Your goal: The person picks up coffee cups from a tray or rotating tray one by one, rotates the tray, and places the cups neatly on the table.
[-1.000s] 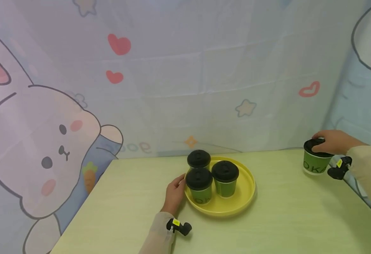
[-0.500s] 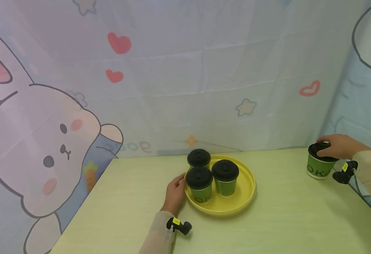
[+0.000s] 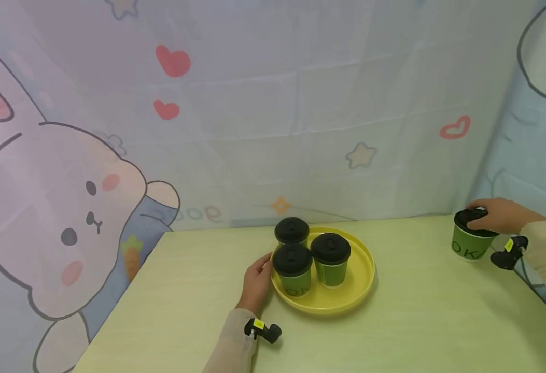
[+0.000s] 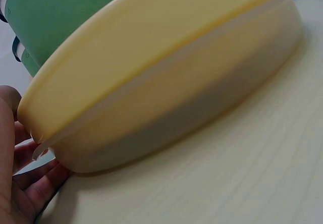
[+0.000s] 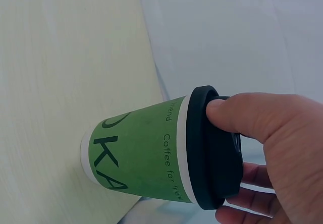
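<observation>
And there's the green cup (image 3: 472,244), upright at the far right of the table, the right hand (image 3: 500,215) clamped on its black lid (image 5: 202,153) from above! The thumb presses one side of the lid and the fingers wrap round the other, wrist level, arm reaching in from the right; whether the base touches the tabletop (image 3: 198,295) is hard to tell. Big dark letters on the sleeve read "OKA" from the right wrist, and smaller print under the lid runs "Coffee for friend". Across to the left hand (image 3: 255,282), well apart from the right: it holds the left edge of the yellow tray (image 3: 361,277), forearm angled up from below, fingertips tucked beneath the rim. Three more lidded cups stand upright on that tray: the front cup (image 3: 296,284), showing part of an "OK", the rear cup (image 3: 291,230) just behind it, and the right-hand cup (image 3: 332,274) beside them. From the left wrist, a scrap of print starting "Co" peeks over the tray wall. Each beige sleeve carries a black wrist device, left (image 3: 262,330) and right (image 3: 509,253), its yellow label too small to read. Behind it all hangs a backdrop (image 3: 254,103) with a rabbit (image 3: 109,228), red hearts and faint, illegible lettering (image 3: 189,213).
</observation>
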Demonstrator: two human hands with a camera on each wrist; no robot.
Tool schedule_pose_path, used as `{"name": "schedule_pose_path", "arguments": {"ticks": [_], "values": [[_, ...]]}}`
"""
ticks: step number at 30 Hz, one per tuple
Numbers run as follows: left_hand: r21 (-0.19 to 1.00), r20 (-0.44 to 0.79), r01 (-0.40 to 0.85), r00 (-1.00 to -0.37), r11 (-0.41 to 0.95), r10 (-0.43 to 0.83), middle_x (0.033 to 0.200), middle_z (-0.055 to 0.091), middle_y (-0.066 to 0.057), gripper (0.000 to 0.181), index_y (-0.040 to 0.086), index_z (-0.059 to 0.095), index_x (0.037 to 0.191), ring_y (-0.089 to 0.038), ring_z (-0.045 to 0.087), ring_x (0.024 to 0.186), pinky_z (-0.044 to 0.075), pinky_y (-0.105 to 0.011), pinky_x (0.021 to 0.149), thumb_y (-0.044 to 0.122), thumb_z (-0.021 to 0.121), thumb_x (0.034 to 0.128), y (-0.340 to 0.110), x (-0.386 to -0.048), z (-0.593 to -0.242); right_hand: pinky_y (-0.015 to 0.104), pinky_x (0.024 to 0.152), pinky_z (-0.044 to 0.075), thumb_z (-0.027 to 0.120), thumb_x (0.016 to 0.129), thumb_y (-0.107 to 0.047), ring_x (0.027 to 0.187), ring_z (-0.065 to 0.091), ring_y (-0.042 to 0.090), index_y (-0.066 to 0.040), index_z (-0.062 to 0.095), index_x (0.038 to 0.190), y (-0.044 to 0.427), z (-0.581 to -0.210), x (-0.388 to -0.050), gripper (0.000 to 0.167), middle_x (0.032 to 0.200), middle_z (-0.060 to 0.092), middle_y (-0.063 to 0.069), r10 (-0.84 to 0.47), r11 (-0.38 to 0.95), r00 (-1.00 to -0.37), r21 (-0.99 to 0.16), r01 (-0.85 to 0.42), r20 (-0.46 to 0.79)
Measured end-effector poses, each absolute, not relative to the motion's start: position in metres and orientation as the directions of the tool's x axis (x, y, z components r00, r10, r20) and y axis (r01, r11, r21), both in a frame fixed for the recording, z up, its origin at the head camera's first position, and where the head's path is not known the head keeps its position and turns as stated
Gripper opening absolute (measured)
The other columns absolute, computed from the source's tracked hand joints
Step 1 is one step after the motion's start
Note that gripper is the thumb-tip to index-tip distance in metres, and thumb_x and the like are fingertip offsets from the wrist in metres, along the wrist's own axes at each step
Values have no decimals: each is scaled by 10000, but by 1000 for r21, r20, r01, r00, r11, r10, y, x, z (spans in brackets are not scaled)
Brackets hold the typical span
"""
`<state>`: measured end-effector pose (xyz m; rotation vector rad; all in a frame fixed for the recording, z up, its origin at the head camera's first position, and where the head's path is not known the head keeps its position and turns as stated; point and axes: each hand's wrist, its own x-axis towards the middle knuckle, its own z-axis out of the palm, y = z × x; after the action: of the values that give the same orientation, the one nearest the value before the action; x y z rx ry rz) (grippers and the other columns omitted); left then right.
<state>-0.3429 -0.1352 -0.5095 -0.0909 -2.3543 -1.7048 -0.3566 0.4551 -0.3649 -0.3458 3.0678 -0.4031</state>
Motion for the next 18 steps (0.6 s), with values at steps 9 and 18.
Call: {"name": "schedule_pose_path", "arguments": {"ticks": [9, 18], "values": [[931, 222, 187, -972, 314, -79, 1370, 637, -57, 357, 180, 681, 1340, -283, 536, 1325, 424, -485, 1101, 315, 544, 1040, -138, -344, -513, 596, 778, 522, 696, 944, -313, 1061, 568, 582, 169, 504, 1301, 453, -369, -357, 630, 1176, 583, 410, -234, 935, -972, -274, -227, 5], [930, 224, 190, -972, 315, -75, 1373, 635, -65, 357, 163, 674, 1347, -287, 531, 1331, 422, -486, 1103, 289, 539, 1041, -135, -343, -512, 646, 801, 491, 698, 936, -378, 1115, 462, 653, 180, 435, 1336, 447, -363, -352, 735, 1216, 492, 479, -223, 943, -975, -258, -211, -16]]}}
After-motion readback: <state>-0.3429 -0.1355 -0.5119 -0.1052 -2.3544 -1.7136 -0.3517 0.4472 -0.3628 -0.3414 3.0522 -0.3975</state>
